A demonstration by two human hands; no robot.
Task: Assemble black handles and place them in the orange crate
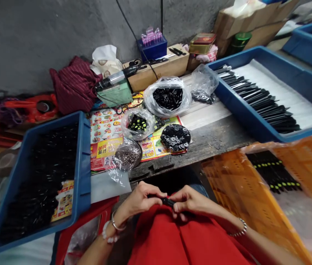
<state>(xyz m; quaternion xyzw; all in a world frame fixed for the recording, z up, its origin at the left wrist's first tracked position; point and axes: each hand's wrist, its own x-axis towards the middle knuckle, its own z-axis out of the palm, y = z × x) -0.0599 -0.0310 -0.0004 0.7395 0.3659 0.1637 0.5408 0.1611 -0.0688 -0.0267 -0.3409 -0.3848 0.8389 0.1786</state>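
Note:
A small black part is held between both hands, low in the middle of the view above a red garment. My left hand pinches its left end with thumb and fingers. From the right, my right hand grips the other end with thumb and forefinger. Fingers cover much of the part, so its full shape is hidden. On the bench beyond lie a pile of dark washer-like pieces, a bowl of small metal parts, a bag of black and yellow-green pieces and a bag of black pieces.
A blue tray of black parts stands at left. At right are a blue tray with rows of black parts and an orange crate. An electric screwdriver lies at the back, near a wooden block.

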